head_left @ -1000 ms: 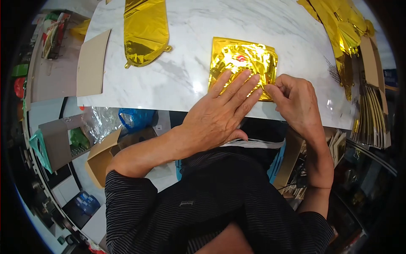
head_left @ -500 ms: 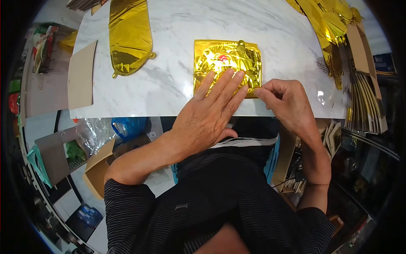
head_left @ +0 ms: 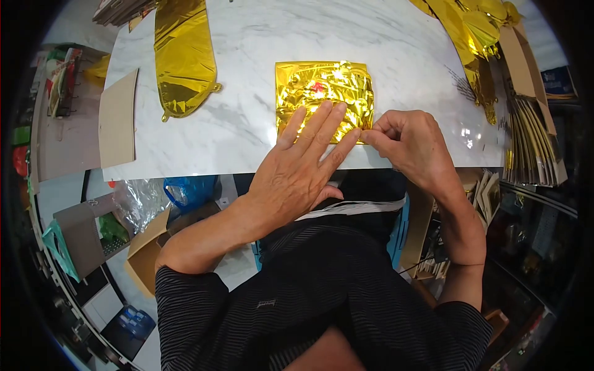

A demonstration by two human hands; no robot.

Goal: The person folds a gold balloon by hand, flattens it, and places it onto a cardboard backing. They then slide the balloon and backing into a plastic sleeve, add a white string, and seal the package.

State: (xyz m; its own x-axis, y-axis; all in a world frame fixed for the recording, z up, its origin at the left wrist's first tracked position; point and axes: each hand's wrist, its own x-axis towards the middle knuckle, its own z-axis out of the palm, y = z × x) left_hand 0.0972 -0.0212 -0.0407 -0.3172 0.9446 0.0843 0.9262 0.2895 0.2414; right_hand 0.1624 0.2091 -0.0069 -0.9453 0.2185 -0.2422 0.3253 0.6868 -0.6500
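Note:
A folded gold foil balloon (head_left: 322, 86) with a small red mark lies flat on the white marble table (head_left: 396, 49). My left hand (head_left: 297, 167) lies palm down on its near edge, fingers spread and pressing the foil. My right hand (head_left: 411, 145) pinches the foil's near right corner between thumb and fingertips.
An unfolded gold foil balloon (head_left: 182, 55) lies at the far left of the table, beside a brown cardboard sheet (head_left: 117, 117). More gold foil (head_left: 476, 37) is heaped at the far right, next to a stack of cards (head_left: 532, 136). Boxes and bags sit on the floor at left.
The folded foil and both hands sit slightly further left in view. My right fingers have closed in on the foil's near right corner. My left hand stays pressed flat.

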